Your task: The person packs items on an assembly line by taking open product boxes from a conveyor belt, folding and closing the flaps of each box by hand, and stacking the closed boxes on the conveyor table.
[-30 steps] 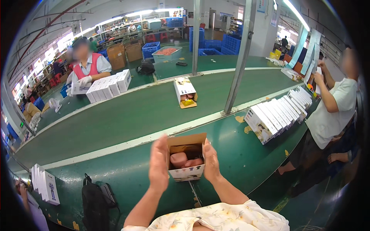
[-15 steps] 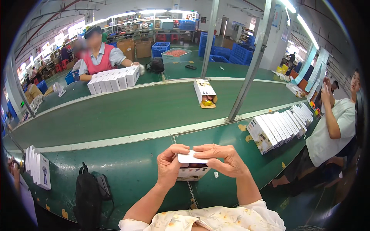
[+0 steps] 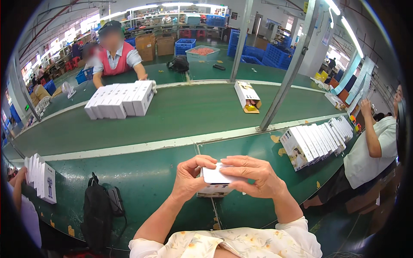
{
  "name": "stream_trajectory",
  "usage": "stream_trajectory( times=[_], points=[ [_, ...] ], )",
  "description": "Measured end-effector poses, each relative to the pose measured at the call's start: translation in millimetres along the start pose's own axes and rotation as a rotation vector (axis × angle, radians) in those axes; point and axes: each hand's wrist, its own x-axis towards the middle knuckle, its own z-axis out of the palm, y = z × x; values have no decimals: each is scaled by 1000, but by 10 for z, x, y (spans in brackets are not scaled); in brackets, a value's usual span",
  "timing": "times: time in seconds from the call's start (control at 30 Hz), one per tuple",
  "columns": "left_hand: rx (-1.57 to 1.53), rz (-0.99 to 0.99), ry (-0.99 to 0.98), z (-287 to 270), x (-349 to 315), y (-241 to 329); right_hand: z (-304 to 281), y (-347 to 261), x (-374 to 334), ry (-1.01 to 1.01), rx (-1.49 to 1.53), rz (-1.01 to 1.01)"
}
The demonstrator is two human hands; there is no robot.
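A small white carton [image 3: 213, 191] with printed pictures stands upright on the green bench in front of me. My left hand [image 3: 192, 177] grips its left side, the thumb low and the fingers bent over the upper edge. Across the white top flap [image 3: 217, 175] lie the fingers of my right hand [image 3: 254, 175], with its thumb at the carton's right side. The flap sits almost level over the opening. What the carton holds is hidden, and my fingers cover part of its top.
A black backpack [image 3: 97, 210] lies at my left, near a few upright cartons [image 3: 48, 185]. To the right stands a row of white cartons [image 3: 297, 148]. On the green belt [image 3: 180, 112] lies an open carton [image 3: 247, 95]. Metal posts [image 3: 289, 64] rise beyond the bench. A co-worker handles white cartons [image 3: 120, 101].
The flap under my hands has come down over the carton's opening. Across the belt, the co-worker's cartons have moved nearer onto it. The open carton on the belt has shifted right.
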Motion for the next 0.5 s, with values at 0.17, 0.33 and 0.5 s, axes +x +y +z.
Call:
stream_trajectory(
  times=[0.17, 0.33, 0.5],
  points=[
    [32, -30, -35, -46, -15, -9, 68, 110, -28, -33, 106, 26],
    [14, -29, -26, -51, -32, 23, 27, -6, -25, -36, 281, 178],
    [13, -38, -11, -89, -48, 2, 33, -42, 46, -56, 89, 74]
  ],
)
